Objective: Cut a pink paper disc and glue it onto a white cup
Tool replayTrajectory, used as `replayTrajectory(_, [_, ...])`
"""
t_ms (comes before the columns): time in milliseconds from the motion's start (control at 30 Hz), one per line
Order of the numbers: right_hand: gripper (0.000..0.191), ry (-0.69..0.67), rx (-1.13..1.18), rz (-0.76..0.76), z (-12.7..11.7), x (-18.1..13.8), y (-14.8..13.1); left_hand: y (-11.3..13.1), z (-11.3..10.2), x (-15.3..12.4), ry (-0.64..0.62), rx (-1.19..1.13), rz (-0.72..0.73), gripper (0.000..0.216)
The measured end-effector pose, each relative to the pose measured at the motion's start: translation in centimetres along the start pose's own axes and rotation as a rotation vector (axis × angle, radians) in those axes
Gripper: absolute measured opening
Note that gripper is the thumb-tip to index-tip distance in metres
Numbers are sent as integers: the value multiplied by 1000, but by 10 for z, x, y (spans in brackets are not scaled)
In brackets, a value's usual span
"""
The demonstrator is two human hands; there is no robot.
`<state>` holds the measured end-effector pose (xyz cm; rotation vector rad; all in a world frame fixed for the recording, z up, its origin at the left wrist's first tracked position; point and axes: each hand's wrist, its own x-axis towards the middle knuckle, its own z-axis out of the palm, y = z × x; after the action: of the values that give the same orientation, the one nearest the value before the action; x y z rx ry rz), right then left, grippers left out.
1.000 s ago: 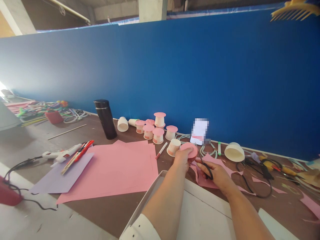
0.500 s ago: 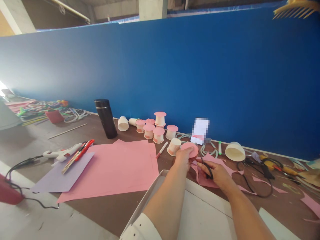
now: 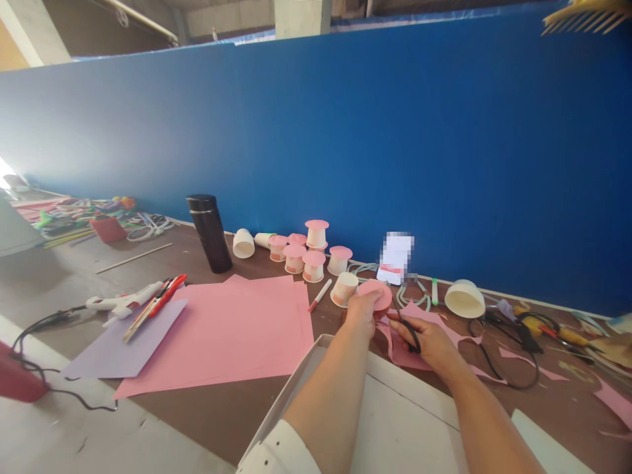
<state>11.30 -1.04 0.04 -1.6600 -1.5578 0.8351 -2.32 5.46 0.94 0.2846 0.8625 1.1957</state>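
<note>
My left hand [image 3: 363,314] grips a round piece of pink paper [image 3: 376,294] by its near edge, the thumb lying on top. In my right hand [image 3: 425,339] is a pair of scissors [image 3: 411,334] with black handles, its blades beside the right edge of the round paper. Under and around my right hand lie pink paper scraps [image 3: 447,322]. Just left of the round paper stands a paper cup [image 3: 344,290]. Several cups topped with pink discs [image 3: 314,260] are grouped farther back, one raised above the others. A capped marker [image 3: 320,295] rests nearby.
Pink sheets [image 3: 232,329] lie at left, under a lilac sheet [image 3: 133,349] with a red utility knife [image 3: 155,306] and a white glue gun [image 3: 123,301]. A black bottle [image 3: 210,234] stands behind. A white box lid [image 3: 405,415] is below my forearms; a blue partition [image 3: 345,131] rises behind.
Almost nothing differs. Both hands keep their hold on the round paper and the scissors, and the view has shifted very slightly.
</note>
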Motion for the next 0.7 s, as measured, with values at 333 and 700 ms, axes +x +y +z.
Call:
replayTrajectory(333, [66,-23,48,-12,1,0,4,1,1,-1,-12,4,4,22])
replayTrajectory(700, [67,-28,73,18,-1,0,4,2,2,-2,-11,25,8,19])
